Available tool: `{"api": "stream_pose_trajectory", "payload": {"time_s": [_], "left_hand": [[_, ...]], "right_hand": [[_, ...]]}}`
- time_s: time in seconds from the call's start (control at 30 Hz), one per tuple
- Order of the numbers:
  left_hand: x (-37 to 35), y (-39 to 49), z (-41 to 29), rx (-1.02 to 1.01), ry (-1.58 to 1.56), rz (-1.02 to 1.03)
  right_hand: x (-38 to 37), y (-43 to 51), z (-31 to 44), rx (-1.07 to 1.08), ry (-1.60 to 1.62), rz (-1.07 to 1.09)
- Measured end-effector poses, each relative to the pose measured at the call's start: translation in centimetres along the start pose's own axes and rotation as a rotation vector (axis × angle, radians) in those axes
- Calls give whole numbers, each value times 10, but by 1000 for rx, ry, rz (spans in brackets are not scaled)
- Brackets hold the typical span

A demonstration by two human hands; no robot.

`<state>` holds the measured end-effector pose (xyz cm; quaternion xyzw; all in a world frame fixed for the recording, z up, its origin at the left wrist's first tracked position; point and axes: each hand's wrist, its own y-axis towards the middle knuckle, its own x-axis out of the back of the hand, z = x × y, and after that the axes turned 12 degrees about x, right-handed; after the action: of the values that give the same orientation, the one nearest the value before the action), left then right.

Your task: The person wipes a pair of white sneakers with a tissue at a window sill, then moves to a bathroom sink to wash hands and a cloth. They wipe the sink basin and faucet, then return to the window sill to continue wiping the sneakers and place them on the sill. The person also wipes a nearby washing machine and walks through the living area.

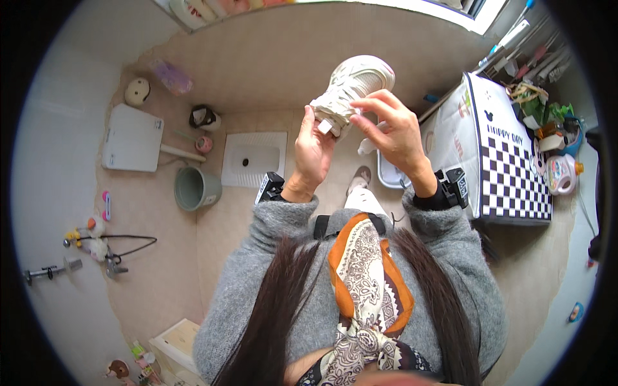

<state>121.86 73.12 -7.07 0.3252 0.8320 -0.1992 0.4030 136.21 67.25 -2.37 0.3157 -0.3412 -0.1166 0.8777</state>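
A white lace-up sneaker (357, 82) is held up before me, its toe pointing away and its tongue end towards me. My left hand (314, 147) grips the heel end from below, with the thumb along the side near a small white tag. My right hand (393, 130) is at the laces on the right side, thumb and forefinger close together; whether they pinch a lace is too small to tell. A whitish, translucent thing hangs just below the right fingers, partly hidden. Behind the right wrist a white basin (388, 171) stands on the floor.
Left of centre are a squat toilet (254, 159), a grey-green bucket (195, 189) and a white box (133, 138). At right stands a large checkered storage box (512, 178), with a detergent bottle (562, 174) beyond it and mop handles above. A wall shower fitting (113, 260) is at lower left.
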Motion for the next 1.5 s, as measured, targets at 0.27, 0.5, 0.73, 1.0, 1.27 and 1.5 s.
{"api": "stream_pose_trajectory", "payload": {"time_s": [0.27, 0.5, 0.73, 1.0, 1.27, 1.5], "left_hand": [[1, 145, -43, 33, 356, 72], [15, 256, -81, 158, 785, 97], [-2, 366, -116, 318, 1026, 359], [-50, 497, -105, -286, 1484, 530], [-37, 642, -70, -29, 1480, 852], [4, 605, -63, -616, 1214, 134]], "right_hand": [[14, 92, -98, 133, 12, 51], [44, 180, -181, 106, -125, -3], [57, 248, -243, -118, -136, 157], [111, 252, -312, -522, 509, -390], [117, 255, -426, -618, 60, -331], [112, 257, -460, -439, 178, -283]]}}
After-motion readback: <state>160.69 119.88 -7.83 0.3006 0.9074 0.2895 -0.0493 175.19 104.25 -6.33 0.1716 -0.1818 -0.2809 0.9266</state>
